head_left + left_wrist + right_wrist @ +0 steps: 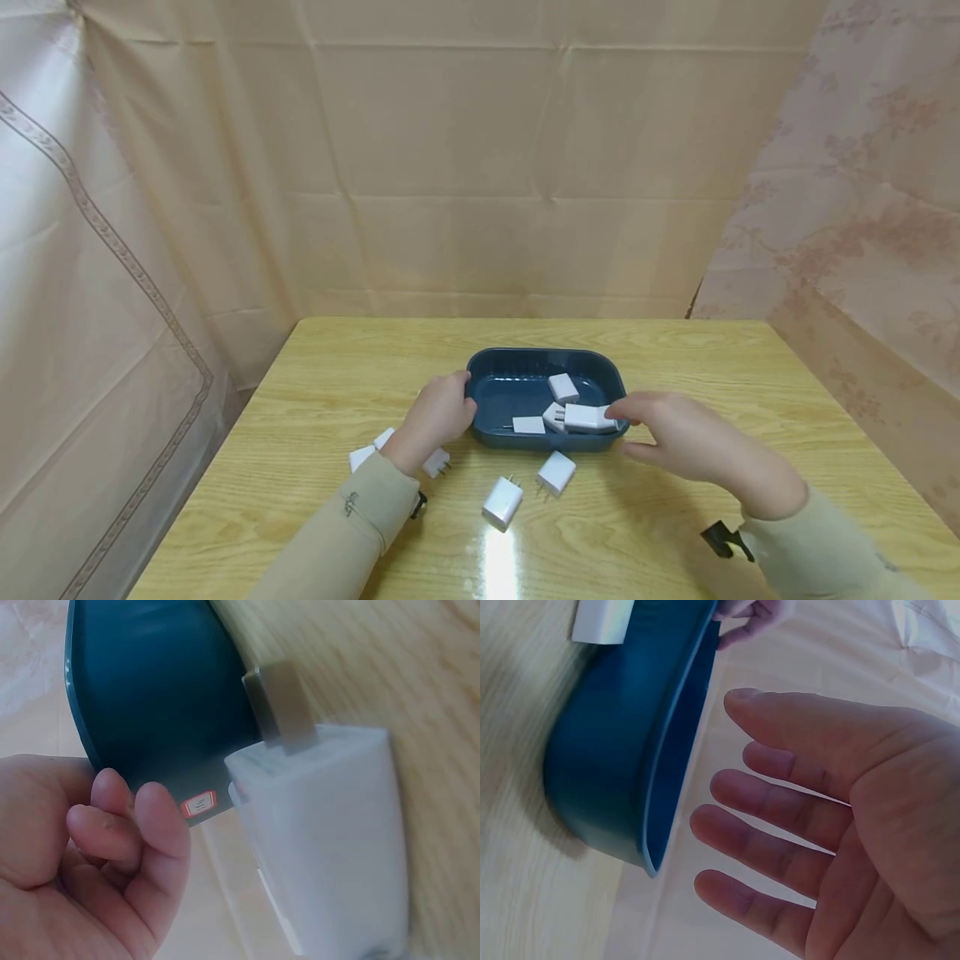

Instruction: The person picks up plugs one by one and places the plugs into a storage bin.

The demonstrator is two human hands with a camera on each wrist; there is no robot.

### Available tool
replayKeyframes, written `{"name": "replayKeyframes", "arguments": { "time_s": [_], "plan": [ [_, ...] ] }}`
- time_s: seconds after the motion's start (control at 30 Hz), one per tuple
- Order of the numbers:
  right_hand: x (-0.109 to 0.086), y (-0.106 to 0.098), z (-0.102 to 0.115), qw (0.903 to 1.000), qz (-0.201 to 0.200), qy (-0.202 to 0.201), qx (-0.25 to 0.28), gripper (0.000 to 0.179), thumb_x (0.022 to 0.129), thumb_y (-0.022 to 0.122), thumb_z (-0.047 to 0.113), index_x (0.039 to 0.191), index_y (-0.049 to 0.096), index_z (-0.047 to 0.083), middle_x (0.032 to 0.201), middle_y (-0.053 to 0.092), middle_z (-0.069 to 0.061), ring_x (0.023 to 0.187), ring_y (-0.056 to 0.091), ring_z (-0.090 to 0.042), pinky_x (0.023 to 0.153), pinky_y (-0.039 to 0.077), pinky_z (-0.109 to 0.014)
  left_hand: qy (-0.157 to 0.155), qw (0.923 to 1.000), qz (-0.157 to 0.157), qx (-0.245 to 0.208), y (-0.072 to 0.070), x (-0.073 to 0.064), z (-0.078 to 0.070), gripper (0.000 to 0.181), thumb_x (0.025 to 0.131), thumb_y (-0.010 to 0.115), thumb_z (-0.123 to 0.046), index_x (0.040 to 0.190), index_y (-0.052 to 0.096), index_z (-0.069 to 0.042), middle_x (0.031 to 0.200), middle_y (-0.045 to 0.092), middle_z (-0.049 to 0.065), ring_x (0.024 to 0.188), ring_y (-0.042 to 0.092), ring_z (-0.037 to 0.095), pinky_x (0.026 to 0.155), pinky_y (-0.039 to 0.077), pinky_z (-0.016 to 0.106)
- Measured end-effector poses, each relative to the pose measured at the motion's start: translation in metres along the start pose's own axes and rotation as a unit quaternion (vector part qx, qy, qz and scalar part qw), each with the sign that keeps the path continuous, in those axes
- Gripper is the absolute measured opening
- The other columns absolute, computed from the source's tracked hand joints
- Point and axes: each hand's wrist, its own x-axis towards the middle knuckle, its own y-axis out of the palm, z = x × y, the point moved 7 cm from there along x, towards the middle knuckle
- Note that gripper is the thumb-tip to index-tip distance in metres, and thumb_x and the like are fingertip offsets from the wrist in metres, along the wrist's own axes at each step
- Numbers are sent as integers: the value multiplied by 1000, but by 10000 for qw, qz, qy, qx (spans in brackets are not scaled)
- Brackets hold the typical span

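A dark blue rectangular basin (498,392) stands on the table with several white plug chargers (582,417) gathered mostly toward its right side. My left hand (438,408) grips the basin's left rim, and its curled fingers (161,825) show against that end in the left wrist view. At the opposite end, my right hand (678,433) reaches over the right rim, fingertips beside the chargers inside. The right wrist view has its palm (900,825) facing the camera, fingers spread and holding nothing. Close to my left wrist lies a white charger (322,840) with metal prongs.
Two white chargers, one at the front wall (557,473) and one nearer me (502,502), lie on the wooden table (352,358). More chargers (362,457) lie by my left forearm, partly hidden. Beige cloth (450,167) hangs behind the table.
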Motion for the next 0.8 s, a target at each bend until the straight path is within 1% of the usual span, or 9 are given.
{"name": "replayKeyframes", "arguments": {
  "time_s": [0.1, 0.23, 0.33, 0.4, 0.5, 0.6, 0.63, 0.8],
  "plan": [
    [2, 6, 4, 9997, 105, -140, 145, 31, 85, 83, 15, 114, 74, 8, 109, 72, -2, 98, 69, -21, 83, 57, -43, -49, 10000, 4, -12, 1, 1, 1, 48, 98, 60, -11, 143, 54, 4, 135, 61, 23, 81, 61, 22, 69, 51, 33],
    [4, 15, 9, 9984, 393, -216, 337, 31, 86, 82, 14, 115, 74, 7, 112, 72, -2, 100, 68, -21, 85, 56, -43, -83, 10000, -14, -15, 1, 1, 1, 48, 98, 61, -11, 143, 54, 3, 135, 61, 22, 83, 61, 22, 68, 51, 32],
    [7, 22, 13, 9973, 568, -225, 415, 32, 85, 82, 14, 116, 74, 7, 113, 72, -3, 100, 68, -21, 85, 56, -43, -56, 10000, -46, 12, 1, 2, 1, 47, 98, 61, -11, 142, 55, 4, 135, 61, 23, 84, 61, 22, 69, 51, 32],
    [8, 26, 15, 9969, 601, -247, 438, 32, 85, 82, 14, 116, 74, 7, 113, 71, -2, 101, 68, -20, 86, 56, -43, -6, 10000, -79, 41, 1, 2, 1, 47, 97, 61, -11, 141, 55, 4, 134, 62, 23, 84, 61, 23, 71, 51, 33],
    [9, 31, 19, 9963, 633, -291, 509, 31, 86, 82, 15, 115, 74, 8, 113, 72, -2, 102, 67, -19, 87, 56, -42, 27, 10000, -81, 15, 1, 2, 0, 47, 96, 61, -10, 140, 56, 5, 133, 62, 24, 79, 61, 22, 67, 51, 33],
    [10, 34, 25, 9951, 700, -430, 541, 30, 87, 81, 14, 115, 74, 7, 113, 72, -2, 104, 67, -17, 89, 56, -42, 52, 9999, -93, -12, 0, 2, 0, 48, 95, 61, -9, 140, 56, 6, 132, 63, 24, 76, 60, 21, 63, 50, 32],
    [10, 36, 26, 9946, 727, -484, 562, 30, 86, 82, 13, 115, 74, 7, 113, 73, -3, 105, 67, -18, 89, 56, -43, 31, 10000, -77, -30, 0, 2, 0, 48, 95, 60, -9, 140, 55, 6, 132, 62, 24, 74, 59, 20, 61, 49, 31],
    [10, 43, 30, 9927, 915, -509, 594, 37, 84, 82, 13, 120, 73, 6, 118, 72, -4, 110, 66, -23, 92, 54, -45, -37, 10000, -43, -73, 1, 1, 0, 48, 96, 60, -9, 141, 55, 5, 132, 62, 24, 74, 60, 20, 58, 49, 30]
  ]
}}
